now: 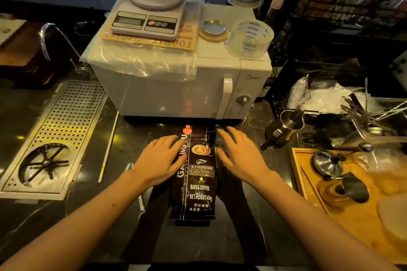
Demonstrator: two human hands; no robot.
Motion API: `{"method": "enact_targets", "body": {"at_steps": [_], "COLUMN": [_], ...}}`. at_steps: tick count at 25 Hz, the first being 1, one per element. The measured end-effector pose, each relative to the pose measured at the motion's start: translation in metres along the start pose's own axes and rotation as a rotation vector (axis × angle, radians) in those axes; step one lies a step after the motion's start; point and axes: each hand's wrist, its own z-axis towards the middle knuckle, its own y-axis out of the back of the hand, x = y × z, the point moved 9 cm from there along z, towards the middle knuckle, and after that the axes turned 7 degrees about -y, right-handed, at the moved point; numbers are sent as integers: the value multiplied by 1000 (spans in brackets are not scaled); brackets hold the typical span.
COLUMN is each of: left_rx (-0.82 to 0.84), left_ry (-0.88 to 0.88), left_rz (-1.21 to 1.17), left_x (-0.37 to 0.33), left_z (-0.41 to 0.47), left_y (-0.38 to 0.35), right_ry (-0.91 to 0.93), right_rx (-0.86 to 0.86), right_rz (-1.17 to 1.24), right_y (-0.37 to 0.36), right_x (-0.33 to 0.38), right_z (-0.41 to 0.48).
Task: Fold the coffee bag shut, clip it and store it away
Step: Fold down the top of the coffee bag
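A black coffee bag point(198, 182) with white lettering lies flat on the dark counter, its top end pointing away from me toward the white microwave. My left hand point(160, 158) rests on the bag's upper left side, fingers spread and flat. My right hand point(240, 154) hovers at the bag's upper right edge, fingers apart, holding nothing. A small light-coloured clip-like item point(129, 166) lies on the counter just left of my left wrist; I cannot tell what it is.
A white microwave point(182, 86) stands right behind the bag, with a kitchen scale point(152, 11) on top. A perforated metal drip tray point(55, 138) is at left. A steel milk jug point(284, 127) and a wooden tray point(352, 215) with metal tools sit at right.
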Motion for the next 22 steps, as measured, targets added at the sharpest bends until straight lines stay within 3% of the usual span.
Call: {"method": "enact_targets", "body": {"at_steps": [8, 15, 22], "left_rx": [129, -62, -189], "left_ry": [264, 513, 785], "left_rz": [-354, -863, -1062], "left_x": [38, 53, 54], "left_z": [13, 22, 18], "left_y": [-41, -56, -70], "right_ry": [-218, -474, -613], "right_rx": [171, 224, 245], "right_rz": [380, 933, 1215], "right_y": [-45, -79, -100], "right_x": [-19, -23, -22], "right_z": [21, 38, 38]}}
